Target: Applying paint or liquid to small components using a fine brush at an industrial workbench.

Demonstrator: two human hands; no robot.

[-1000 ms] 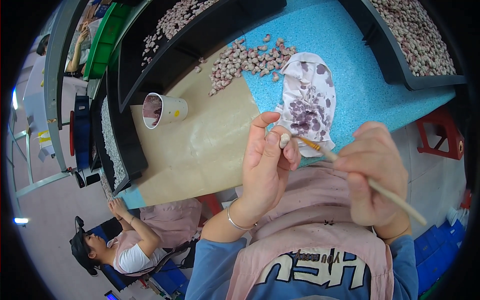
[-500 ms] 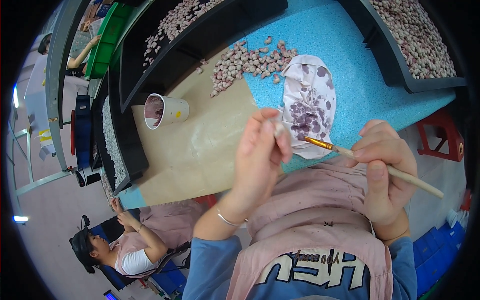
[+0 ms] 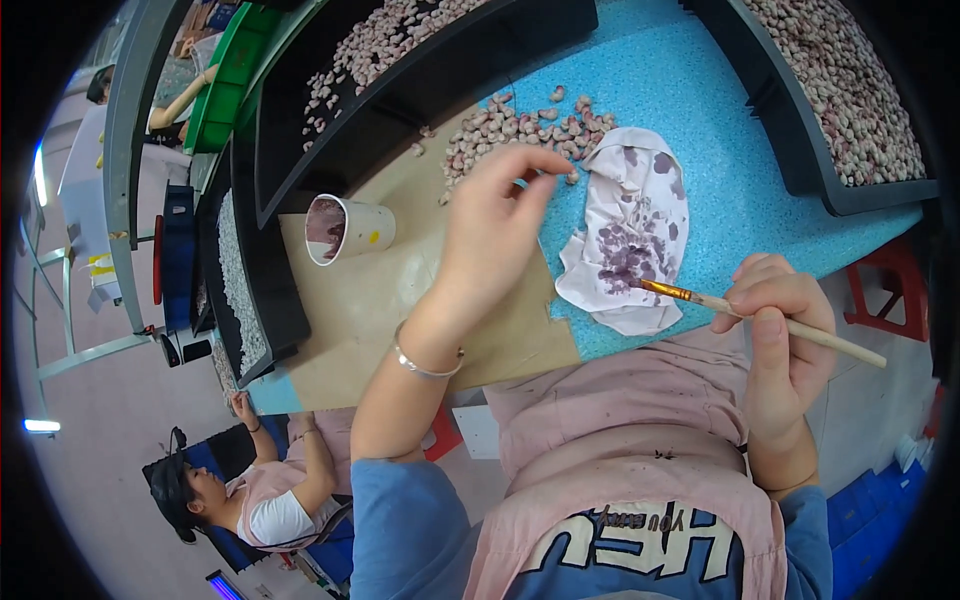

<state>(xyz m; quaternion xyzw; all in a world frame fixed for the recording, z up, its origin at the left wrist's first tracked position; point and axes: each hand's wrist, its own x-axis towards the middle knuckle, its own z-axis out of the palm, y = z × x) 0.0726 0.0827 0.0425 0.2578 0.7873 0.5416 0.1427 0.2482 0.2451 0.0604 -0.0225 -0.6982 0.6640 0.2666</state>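
My right hand point(image 3: 785, 335) grips a paintbrush point(image 3: 715, 303) with a pale wooden handle and a golden ferrule. The brush tip is at the purple-stained part of a crumpled white cloth point(image 3: 610, 285) on the table. My left hand point(image 3: 500, 225) reaches over the far part of the table, thumb and forefinger pinched at a small garlic-like piece point(image 3: 572, 177). Beside those fingertips lies a loose pile of whitish-purple garlic-like pieces point(image 3: 490, 135). Left of my left hand stands a white paper cup point(image 3: 370, 230), its inside smeared with purple.
Black trays of similar pieces stand at the far left point(image 3: 480, 60) and far right point(image 3: 835, 195). A black tray of white granules point(image 3: 240, 290) is at the left edge. A co-worker in a dark cap point(image 3: 180, 495) sits lower left. A red stool point(image 3: 890, 300) stands on the right.
My left hand has moved away from my body to the pile, turning back-side up; it held a small whitish piece near the brush before. The brush tip has shifted slightly over the cloth.
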